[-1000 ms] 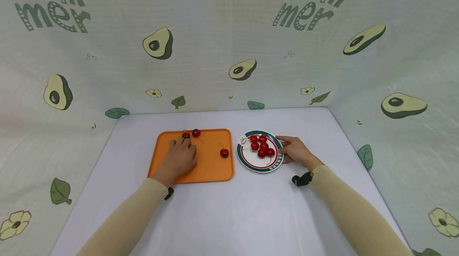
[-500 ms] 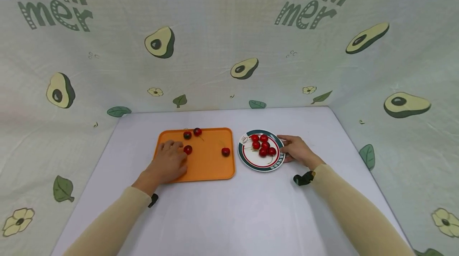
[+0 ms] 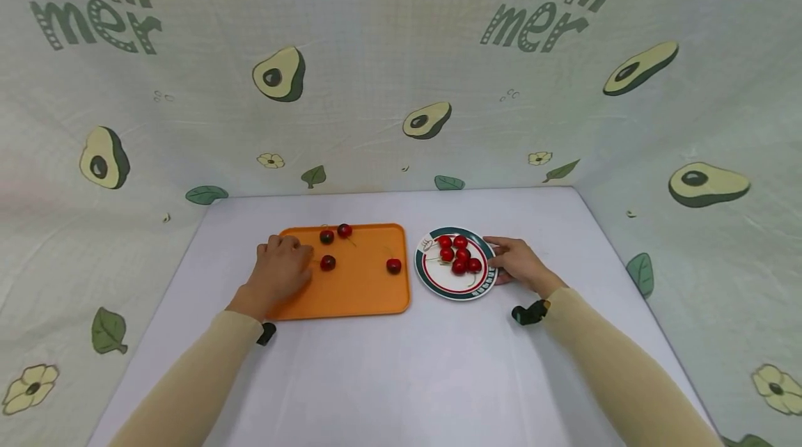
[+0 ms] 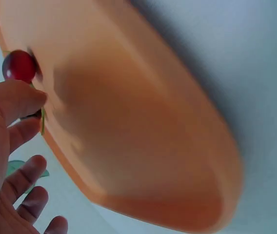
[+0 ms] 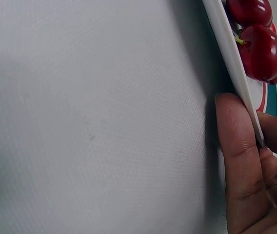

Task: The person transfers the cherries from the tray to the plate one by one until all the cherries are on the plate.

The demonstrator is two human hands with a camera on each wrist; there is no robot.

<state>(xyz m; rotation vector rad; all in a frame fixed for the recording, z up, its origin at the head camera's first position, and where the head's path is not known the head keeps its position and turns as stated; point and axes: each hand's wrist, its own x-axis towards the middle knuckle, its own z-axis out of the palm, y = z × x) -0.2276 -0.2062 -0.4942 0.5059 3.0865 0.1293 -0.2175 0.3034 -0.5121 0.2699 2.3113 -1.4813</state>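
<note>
In the head view my left hand [image 3: 282, 269] is over the left part of the orange tray [image 3: 363, 301]. Its fingers are loosely bent, and the left wrist view has thumb and forefinger apart, close to a green stem [image 4: 42, 124]. A dark red cherry [image 3: 328, 262] lies on the tray just right of this hand. Two more cherries are near the tray's back edge, one of them this cherry [image 3: 344, 230], and another cherry [image 3: 393, 266] is by the right side. My right hand [image 3: 516, 262] pinches the rim of a round plate [image 3: 438, 287] holding several red cherries [image 3: 459, 267].
Both the tray and the plate stand on a white table [image 3: 401, 377], with a narrow gap between them. Behind the table hangs a pale cloth [image 3: 351, 29] printed with avocados and leaves, which also covers the sides.
My left hand has drawn back to the left, uncovering a cherry that now lies free on the tray. My right hand stays on the plate's rim.
</note>
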